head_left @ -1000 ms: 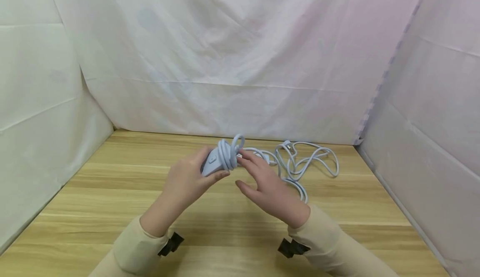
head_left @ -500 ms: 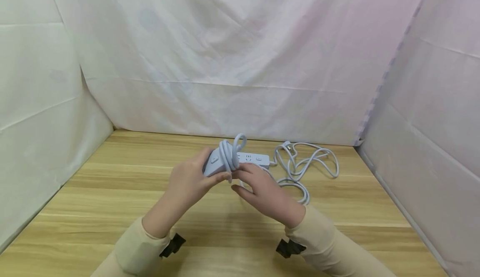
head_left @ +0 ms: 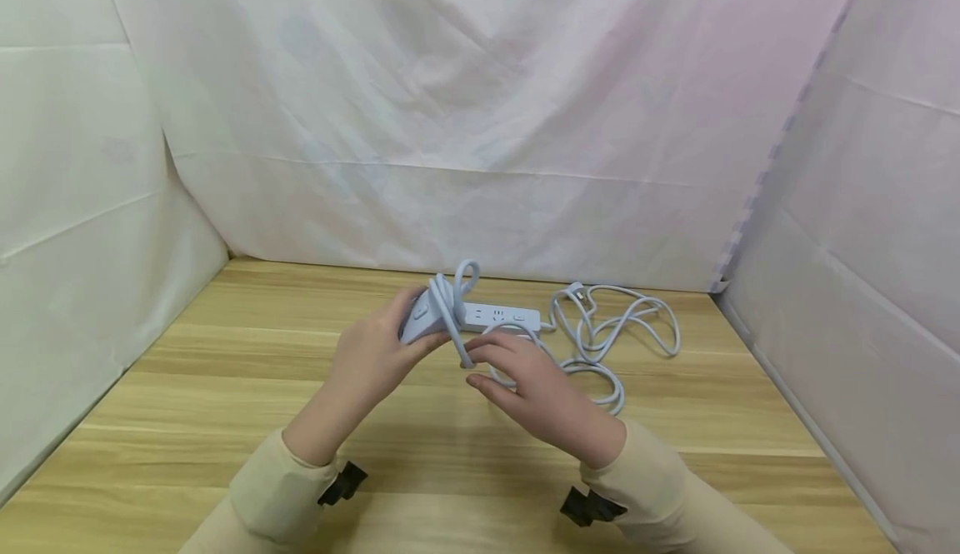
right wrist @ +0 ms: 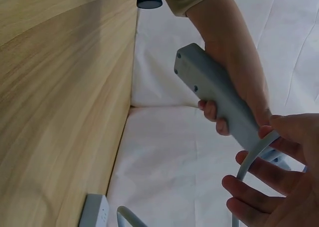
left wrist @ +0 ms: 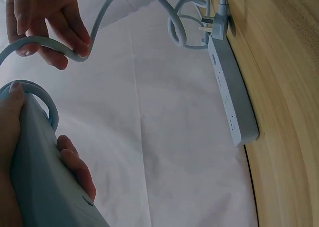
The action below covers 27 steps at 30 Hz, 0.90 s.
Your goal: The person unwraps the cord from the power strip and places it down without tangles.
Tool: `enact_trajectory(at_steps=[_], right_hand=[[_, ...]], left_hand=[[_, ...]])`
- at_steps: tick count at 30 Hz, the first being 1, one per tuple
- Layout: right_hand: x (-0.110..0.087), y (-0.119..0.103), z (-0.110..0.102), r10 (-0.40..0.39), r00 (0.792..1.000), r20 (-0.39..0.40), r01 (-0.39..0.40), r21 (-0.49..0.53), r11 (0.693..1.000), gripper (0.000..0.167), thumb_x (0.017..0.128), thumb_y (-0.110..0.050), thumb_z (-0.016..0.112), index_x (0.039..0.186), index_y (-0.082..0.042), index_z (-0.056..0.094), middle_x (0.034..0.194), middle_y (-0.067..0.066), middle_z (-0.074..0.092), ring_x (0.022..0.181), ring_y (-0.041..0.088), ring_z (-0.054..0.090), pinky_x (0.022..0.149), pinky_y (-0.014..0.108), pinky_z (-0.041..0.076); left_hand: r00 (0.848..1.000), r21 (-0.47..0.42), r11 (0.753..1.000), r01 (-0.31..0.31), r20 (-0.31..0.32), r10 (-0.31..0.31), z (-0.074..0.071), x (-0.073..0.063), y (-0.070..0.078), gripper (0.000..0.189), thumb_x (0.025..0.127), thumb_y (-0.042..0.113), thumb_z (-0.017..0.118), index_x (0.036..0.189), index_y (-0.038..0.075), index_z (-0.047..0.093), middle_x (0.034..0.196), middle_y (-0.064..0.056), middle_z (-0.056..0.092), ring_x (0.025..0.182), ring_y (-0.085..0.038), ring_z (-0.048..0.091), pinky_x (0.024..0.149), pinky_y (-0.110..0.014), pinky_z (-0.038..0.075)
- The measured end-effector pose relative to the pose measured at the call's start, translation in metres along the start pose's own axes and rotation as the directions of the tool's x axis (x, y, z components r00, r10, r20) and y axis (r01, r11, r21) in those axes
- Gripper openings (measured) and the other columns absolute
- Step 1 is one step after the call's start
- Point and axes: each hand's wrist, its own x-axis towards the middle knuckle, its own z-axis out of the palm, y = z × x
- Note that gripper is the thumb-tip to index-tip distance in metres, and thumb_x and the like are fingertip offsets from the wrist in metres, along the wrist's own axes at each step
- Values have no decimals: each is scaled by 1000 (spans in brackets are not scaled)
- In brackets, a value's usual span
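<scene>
My left hand (head_left: 367, 362) grips a pale blue power strip (head_left: 422, 318), raised above the table and tilted. Its cord (head_left: 455, 331) wraps round the far end, with one small loop standing up. Close on the right, my right hand (head_left: 531, 387) holds a length of that cord between thumb and fingers, as the right wrist view shows on the cord (right wrist: 251, 157). The strip's plain underside (right wrist: 212, 82) faces that camera. Behind the hands, a second power strip (head_left: 504, 316) lies on the table, sockets showing.
A wooden table (head_left: 225, 421) spreads beneath the hands. Loosely coiled cord (head_left: 630, 318) and a plug (head_left: 576, 291) lie at the back right. White cloth (head_left: 480, 121) hangs behind and along both sides.
My right hand has come down from the wrapped end, drawing a length of cord away from the strip. Fewer turns show round it, and the second strip is more visible. My left hand keeps its grip.
</scene>
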Motion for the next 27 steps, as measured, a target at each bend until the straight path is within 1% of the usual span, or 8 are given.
enact_trajectory(at_steps=[5, 8, 11, 13, 19, 21, 24, 27], right_hand=[[1, -1, -4, -26, 999, -19, 25, -13, 1000, 18, 92, -14, 69, 108, -9, 69, 113, 2, 63, 107, 17, 59, 89, 36, 49], [2, -1, -6, -33, 999, -28, 33, -18, 999, 16, 91, -13, 69, 106, -8, 69, 112, 2, 63, 106, 17, 59, 87, 35, 49], [4, -1, -9, -19, 999, -30, 18, -17, 1000, 12, 92, -13, 69, 104, -9, 69, 110, 0, 63, 104, 16, 59, 85, 34, 49], [4, -1, -11, -5, 1000, -31, 4, -13, 1000, 10, 93, -12, 68, 102, -9, 69, 109, 0, 63, 103, 15, 59, 84, 34, 49], [7, -1, -19, 13, 999, -34, -14, -10, 1000, 12, 94, -10, 66, 105, -10, 69, 110, -2, 61, 102, 14, 59, 83, 34, 50], [7, 0, -22, 15, 999, -38, -15, -5, 1000, 12, 94, -10, 65, 105, -10, 69, 109, -3, 61, 100, 13, 58, 82, 33, 49], [8, 2, -24, 16, 999, -44, -15, 20, 1000, 12, 95, -9, 64, 106, -10, 68, 108, -3, 59, 101, 13, 55, 82, 34, 48], [9, 4, -27, 23, 998, -62, -22, 25, 999, 11, 95, -8, 63, 105, -9, 68, 108, -2, 59, 101, 14, 55, 83, 34, 48]], left_hand=[[999, -2, 999, -40, -3, 40, 2, 0, -3, 60, 87, 49, 69, 135, 17, 53, 101, -3, 66, 79, -20, 60, 64, -40, 48], [998, 5, 998, -69, -9, 69, 4, 0, -5, 58, 85, 48, 71, 132, 17, 55, 105, -2, 66, 84, -18, 61, 66, -40, 49], [996, 24, 996, -87, -18, 88, 6, 0, -6, 59, 82, 48, 75, 128, 15, 57, 102, -1, 66, 82, -17, 60, 65, -38, 49], [996, 39, 995, -88, -20, 88, 7, 0, -6, 61, 79, 49, 77, 127, 15, 58, 100, 0, 65, 79, -16, 59, 63, -37, 48], [999, 69, 997, -46, 4, 46, 8, -1, -6, 68, 74, 57, 78, 124, 17, 58, 91, 3, 63, 70, -14, 56, 57, -32, 45], [999, 84, 995, -45, 7, 44, 8, -1, -6, 66, 73, 60, 77, 119, 16, 59, 85, 5, 61, 66, -12, 54, 54, -30, 43], [998, 109, 992, -57, 4, 57, 8, -1, -7, 60, 72, 63, 76, 103, 15, 60, 75, 7, 56, 58, -11, 50, 49, -29, 39], [997, 128, 989, -76, 0, 76, 9, -2, -7, 56, 71, 65, 75, 90, 16, 56, 68, 8, 52, 54, -10, 46, 47, -29, 37]])
